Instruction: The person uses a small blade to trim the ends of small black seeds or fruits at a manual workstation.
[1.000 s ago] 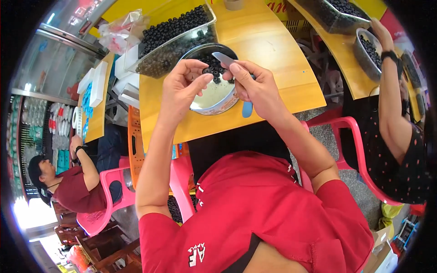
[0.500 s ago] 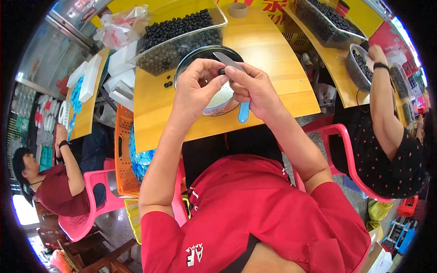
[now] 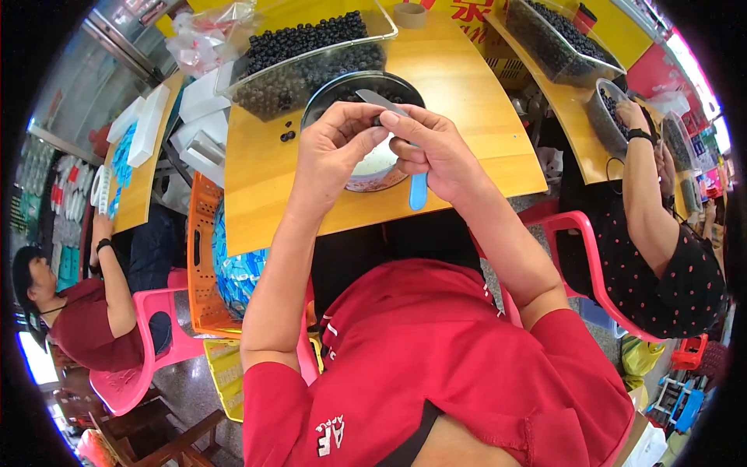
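My left hand [image 3: 336, 148] and my right hand [image 3: 436, 150] meet over a round metal bowl [image 3: 362, 180] on the yellow wooden table [image 3: 264, 187]. In my right hand is a small knife with a light blue handle [image 3: 418, 191], its grey blade [image 3: 377, 99] pointing up and left. My left fingertips pinch a small dark berry against the blade; it is mostly hidden. Dark berries lie at the bowl's far side. Behind the bowl stands a clear plastic tray [image 3: 311, 54] heaped with dark berries.
Two loose berries [image 3: 287, 135] lie on the table left of the bowl. An orange crate [image 3: 204, 257] holds blue packets at my left. A person in red [image 3: 85, 311] sits on a pink chair at left; a person in a dotted top [image 3: 654, 233] works at right by another berry tray [image 3: 560, 39].
My head has tilted, so the table and bowl sit slightly lower and nearer in view. Both hands stay together over the bowl with the knife.
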Demonstrator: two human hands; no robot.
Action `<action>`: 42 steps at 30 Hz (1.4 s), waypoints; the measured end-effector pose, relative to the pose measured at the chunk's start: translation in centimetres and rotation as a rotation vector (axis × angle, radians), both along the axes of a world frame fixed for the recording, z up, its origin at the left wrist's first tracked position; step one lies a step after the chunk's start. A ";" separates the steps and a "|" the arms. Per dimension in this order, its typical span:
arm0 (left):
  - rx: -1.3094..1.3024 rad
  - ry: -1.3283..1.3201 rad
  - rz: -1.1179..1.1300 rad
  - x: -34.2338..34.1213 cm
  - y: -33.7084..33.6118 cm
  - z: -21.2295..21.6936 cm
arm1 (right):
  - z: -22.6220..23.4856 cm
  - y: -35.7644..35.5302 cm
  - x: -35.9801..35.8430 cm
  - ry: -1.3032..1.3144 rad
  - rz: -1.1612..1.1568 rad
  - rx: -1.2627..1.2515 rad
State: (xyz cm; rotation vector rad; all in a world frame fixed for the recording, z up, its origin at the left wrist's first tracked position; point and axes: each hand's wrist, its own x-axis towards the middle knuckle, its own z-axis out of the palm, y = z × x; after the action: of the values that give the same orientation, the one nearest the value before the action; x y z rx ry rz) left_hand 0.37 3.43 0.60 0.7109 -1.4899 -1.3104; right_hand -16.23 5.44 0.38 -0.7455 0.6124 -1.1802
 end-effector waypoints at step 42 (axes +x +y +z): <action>0.004 0.091 -0.093 1.6 -1.0 -1.7 | 2.0 0.4 -1.1 0.560 -0.036 -0.354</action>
State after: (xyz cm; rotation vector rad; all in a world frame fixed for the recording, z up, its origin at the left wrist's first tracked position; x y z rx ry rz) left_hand 1.92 2.41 -1.07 0.5826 -1.4622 -1.3980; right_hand -17.31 5.82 2.42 -1.3955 0.8896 -1.1260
